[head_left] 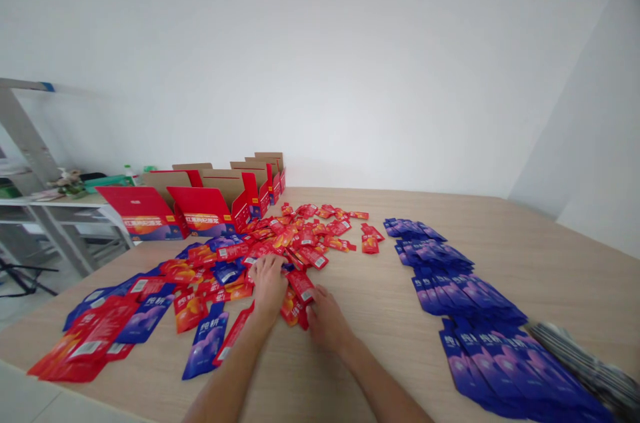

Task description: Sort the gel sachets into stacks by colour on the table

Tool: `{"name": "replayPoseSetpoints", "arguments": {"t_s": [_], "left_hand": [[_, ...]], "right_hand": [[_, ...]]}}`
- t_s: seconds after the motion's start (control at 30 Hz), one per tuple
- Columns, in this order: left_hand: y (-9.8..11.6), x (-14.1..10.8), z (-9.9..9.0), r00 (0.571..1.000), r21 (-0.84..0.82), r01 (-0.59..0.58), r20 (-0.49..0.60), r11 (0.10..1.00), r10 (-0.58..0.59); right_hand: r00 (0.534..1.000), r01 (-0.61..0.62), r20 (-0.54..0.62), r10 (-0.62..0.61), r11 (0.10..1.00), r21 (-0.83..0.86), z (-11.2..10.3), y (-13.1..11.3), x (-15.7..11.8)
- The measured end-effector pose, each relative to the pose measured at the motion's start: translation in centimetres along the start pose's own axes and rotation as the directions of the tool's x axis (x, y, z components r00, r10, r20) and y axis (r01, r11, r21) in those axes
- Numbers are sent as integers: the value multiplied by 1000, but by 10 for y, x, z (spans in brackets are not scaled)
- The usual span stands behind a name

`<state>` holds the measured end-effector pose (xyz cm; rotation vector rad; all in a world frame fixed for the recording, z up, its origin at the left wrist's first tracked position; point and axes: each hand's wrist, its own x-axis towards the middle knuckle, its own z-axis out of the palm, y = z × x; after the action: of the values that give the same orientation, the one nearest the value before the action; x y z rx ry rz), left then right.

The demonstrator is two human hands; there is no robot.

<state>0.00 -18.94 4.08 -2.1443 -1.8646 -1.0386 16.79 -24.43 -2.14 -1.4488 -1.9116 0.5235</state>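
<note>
A loose heap of red pouches (265, 248), with a few blue ones mixed in, spreads over the wooden table. My left hand (270, 280) rests back-up on the near part of the heap, its fingers bent down among the pouches and their tips hidden. Just to its right, my right hand (325, 320) has its fingers closed at the lower edge of a red pouch (301, 285). More red pouches (290, 308) lie between the two hands. Left of my left forearm are a blue pouch (206, 343) and a red pouch (235, 335) flat on the table.
Several open red boxes (203, 210) stand at the back left. Overlapping blue pouches lie in rows (465, 293) on the right, beside a striped bundle (585, 360). Red and blue pouches (100, 326) reach the table's left edge. A white wall (380, 76) rises behind.
</note>
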Motion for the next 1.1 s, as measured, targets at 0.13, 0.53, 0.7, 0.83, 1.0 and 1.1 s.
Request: {"name": "replayPoseSetpoints", "arguments": {"t_s": [0.13, 0.53, 0.7, 0.83, 1.0, 1.1], "left_hand": [[18, -12, 27, 984, -316, -178, -85, 932, 159], [74, -48, 92, 963, -789, -63, 114, 611, 246], [84, -58, 89, 881, -693, -51, 308, 719, 359], [93, -62, 87, 792, -621, -171, 375, 765, 481], [102, -67, 84, 734, -479, -347, 397, 807, 551], [105, -74, 84, 722, -369, -421, 417, 829, 552]], "right_hand": [[980, -135, -112, 165, 962, 239, -20, 16, 1], [809, -270, -90, 580, 504, 821, -57, 56, -14], [852, -291, -251, 459, 815, 501, -71, 78, -19], [873, -378, -313, 374, 925, 50, -76, 86, -19], [899, -379, -275, 341, 920, -101, -76, 87, -22], [923, -355, -252, 290, 895, -270, -77, 83, -25]]}}
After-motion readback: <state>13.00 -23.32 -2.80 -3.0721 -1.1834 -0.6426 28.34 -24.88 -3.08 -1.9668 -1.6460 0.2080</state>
